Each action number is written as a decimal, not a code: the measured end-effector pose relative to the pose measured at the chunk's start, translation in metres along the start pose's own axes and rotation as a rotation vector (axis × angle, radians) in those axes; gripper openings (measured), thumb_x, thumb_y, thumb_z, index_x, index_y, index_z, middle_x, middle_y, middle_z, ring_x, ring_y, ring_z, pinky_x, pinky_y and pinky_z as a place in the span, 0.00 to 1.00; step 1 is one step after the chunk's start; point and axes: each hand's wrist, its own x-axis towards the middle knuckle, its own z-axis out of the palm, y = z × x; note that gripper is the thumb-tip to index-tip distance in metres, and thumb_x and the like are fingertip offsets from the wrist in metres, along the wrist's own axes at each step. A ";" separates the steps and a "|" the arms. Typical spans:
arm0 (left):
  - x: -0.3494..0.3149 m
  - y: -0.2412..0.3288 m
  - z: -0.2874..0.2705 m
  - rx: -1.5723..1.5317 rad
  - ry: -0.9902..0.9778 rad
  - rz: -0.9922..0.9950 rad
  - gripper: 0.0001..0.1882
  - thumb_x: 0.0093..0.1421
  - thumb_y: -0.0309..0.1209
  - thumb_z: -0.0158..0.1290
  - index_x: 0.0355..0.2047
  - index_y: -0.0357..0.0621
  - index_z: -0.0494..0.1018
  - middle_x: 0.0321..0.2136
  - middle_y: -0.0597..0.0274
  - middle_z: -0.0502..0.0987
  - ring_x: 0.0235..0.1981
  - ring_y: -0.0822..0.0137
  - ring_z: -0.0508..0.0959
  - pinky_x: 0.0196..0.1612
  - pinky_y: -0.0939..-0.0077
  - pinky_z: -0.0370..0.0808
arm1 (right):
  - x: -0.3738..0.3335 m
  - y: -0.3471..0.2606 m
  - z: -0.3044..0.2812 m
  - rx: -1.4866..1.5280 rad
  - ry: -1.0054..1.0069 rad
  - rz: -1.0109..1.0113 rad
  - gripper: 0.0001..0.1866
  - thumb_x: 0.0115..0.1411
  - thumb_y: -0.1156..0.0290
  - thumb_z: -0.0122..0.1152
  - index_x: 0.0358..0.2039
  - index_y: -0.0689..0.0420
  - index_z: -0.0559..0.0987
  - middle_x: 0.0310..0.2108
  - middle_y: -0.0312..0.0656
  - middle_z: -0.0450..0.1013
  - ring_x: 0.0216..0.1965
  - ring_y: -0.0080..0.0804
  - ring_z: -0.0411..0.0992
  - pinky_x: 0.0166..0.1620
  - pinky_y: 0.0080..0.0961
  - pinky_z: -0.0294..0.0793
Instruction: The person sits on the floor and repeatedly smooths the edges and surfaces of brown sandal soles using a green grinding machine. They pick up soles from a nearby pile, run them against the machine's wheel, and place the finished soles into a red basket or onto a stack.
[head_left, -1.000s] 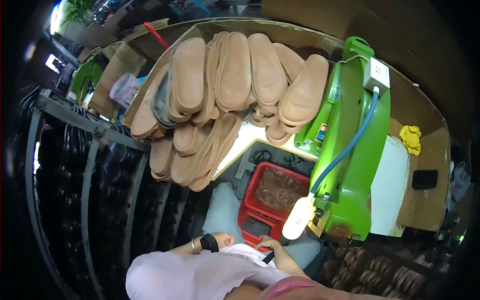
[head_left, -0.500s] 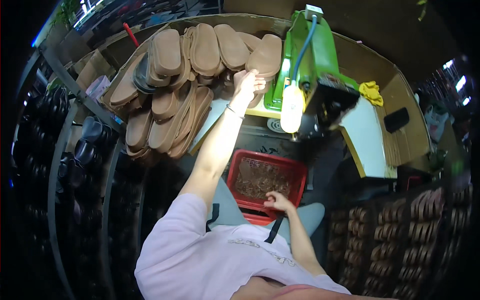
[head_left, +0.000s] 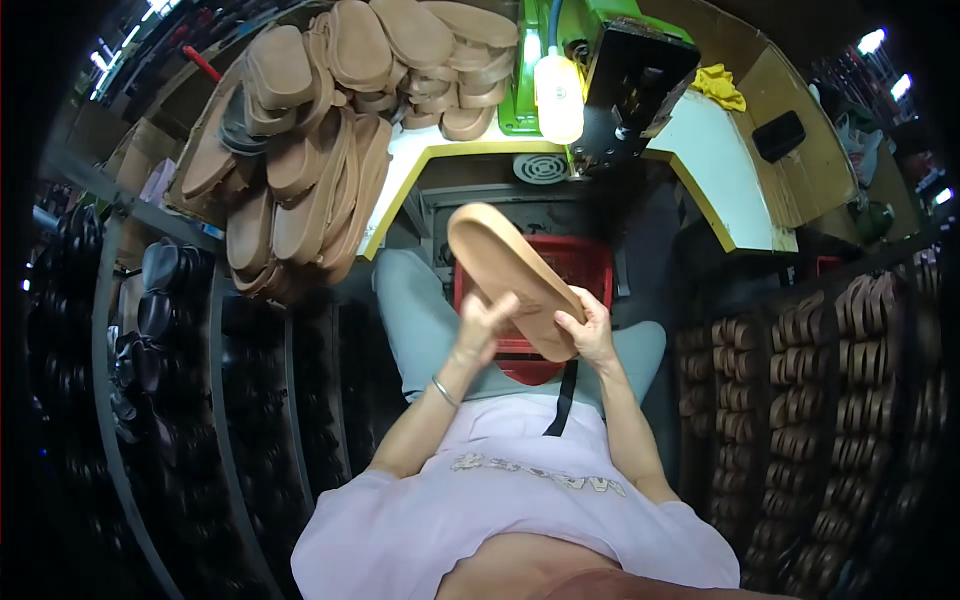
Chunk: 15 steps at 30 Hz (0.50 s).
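A tan shoe sole (head_left: 500, 262) is held tilted above my lap, its broad end pointing up and to the left. My right hand (head_left: 592, 335) is closed on its lower right end, thumb on the upper face. At the sole's left edge, my left hand (head_left: 484, 328) reaches over the surface; motion smears its fingers, so their grip is unclear. Beneath the sole, a red plastic bin (head_left: 590, 262) stands between my knees, partly covered. A large pile of tan soles (head_left: 318, 160) lies on the table at the far left.
Beyond the bin, a green machine (head_left: 518, 100) with a lit lamp (head_left: 560, 98) and black head (head_left: 640, 85) stands on a white table (head_left: 735, 170). A yellow cloth (head_left: 720, 88) and black phone-like object (head_left: 778, 136) lie right. Footwear racks (head_left: 215, 400) flank me.
My left hand has come back from the pile toward my lap, and a sole is now in front of me. My right hand has risen from over the bin and gripped it.
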 end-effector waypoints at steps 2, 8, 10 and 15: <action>0.014 0.046 0.008 -0.139 0.049 0.205 0.21 0.54 0.20 0.56 0.49 0.35 0.66 0.42 0.57 0.74 0.43 0.66 0.75 0.49 0.72 0.73 | -0.009 -0.002 -0.006 -0.030 0.022 0.004 0.19 0.53 0.80 0.61 0.47 0.65 0.73 0.40 0.39 0.75 0.43 0.22 0.71 0.48 0.22 0.69; 0.044 0.059 0.044 0.169 -0.102 0.190 0.20 0.51 0.20 0.58 0.46 0.34 0.69 0.39 0.60 0.75 0.40 0.70 0.74 0.47 0.74 0.71 | -0.032 0.016 -0.029 0.146 0.100 0.268 0.21 0.50 0.77 0.66 0.46 0.64 0.74 0.40 0.38 0.75 0.42 0.22 0.71 0.49 0.22 0.70; 0.055 0.048 0.062 0.022 -0.041 0.149 0.21 0.52 0.19 0.57 0.47 0.35 0.68 0.42 0.59 0.74 0.43 0.68 0.74 0.50 0.73 0.71 | -0.051 0.022 -0.026 0.093 0.117 0.346 0.24 0.49 0.74 0.69 0.47 0.63 0.72 0.38 0.41 0.75 0.38 0.24 0.73 0.44 0.24 0.73; 0.072 -0.001 0.085 -0.226 0.096 -0.008 0.25 0.52 0.18 0.57 0.51 0.38 0.64 0.44 0.58 0.72 0.45 0.64 0.75 0.50 0.68 0.74 | -0.089 0.072 -0.091 0.748 0.568 0.302 0.12 0.63 0.69 0.53 0.45 0.59 0.71 0.35 0.44 0.75 0.29 0.30 0.76 0.29 0.27 0.76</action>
